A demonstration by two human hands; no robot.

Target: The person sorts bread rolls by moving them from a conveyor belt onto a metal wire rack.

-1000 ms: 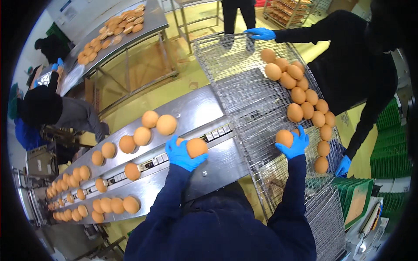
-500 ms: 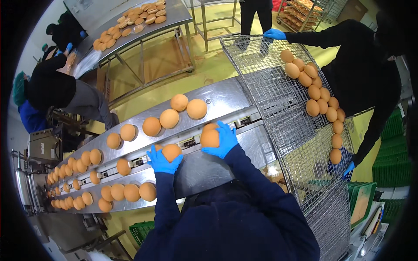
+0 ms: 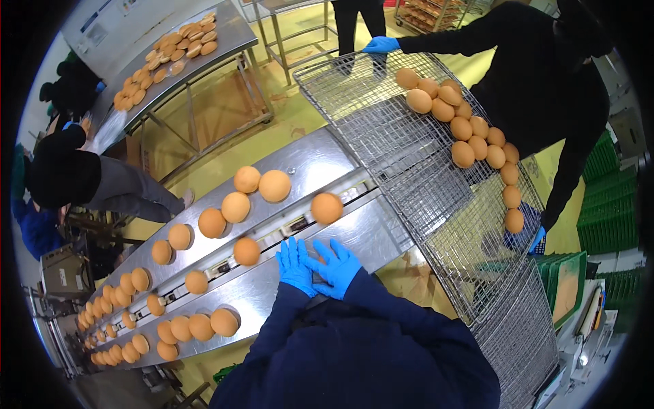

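Note:
My left hand [image 3: 296, 268] and my right hand [image 3: 335, 270], both in blue gloves, are close together over the near steel ledge [image 3: 272, 290] of a conveyor. Their fingers are stretched out and hold nothing. Just beyond my right hand, a round golden-brown bun [image 3: 327, 208] sits on the conveyor's middle track. Left of my left hand is another bun [image 3: 246, 251] on the same track, with a further bun [image 3: 196, 281] behind it. More buns line the far ledge, among them a large bun [image 3: 274, 186], and several follow the near ledge, ending at a bun [image 3: 224, 322].
A wire rack [image 3: 398, 180] crosses the conveyor's right end, carrying several buns; a co-worker's gloved hand [image 3: 381, 45] grips its far edge. A steel table [image 3: 228, 34] with piled buns stands at the far left. Green crates [image 3: 569, 286] are at the right.
Both hands have let go of the buns on the track and drawn back toward me and together. The right-hand bun sits farther right along the track. The whole view has shifted.

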